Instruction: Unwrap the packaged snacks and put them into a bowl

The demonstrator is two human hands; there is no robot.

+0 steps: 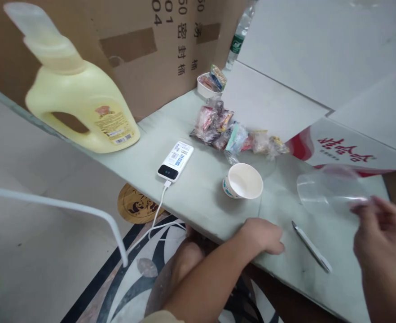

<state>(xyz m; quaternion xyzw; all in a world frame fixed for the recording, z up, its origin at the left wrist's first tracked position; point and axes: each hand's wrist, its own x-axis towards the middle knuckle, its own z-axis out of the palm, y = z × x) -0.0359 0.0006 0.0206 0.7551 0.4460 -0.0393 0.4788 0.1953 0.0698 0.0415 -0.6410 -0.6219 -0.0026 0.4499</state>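
Left hand (263,235) was rested on the bench (201,193) edge just left of the pen (310,246), fingers curled in, nothing held. Pen's long axis was laid up-left to down-right between both hands, with the left nearer. Right hand (383,233) was pinched on a clear lid (329,193), up-right of the pen.

The right hand (380,231) pinches a clear plastic lid (329,193) by its rim above the pale tabletop (201,193). The left hand (263,235) rests curled at the table's edge, near 1 paper cup (243,181), with a slim pen-like tool (310,246) just beside it.
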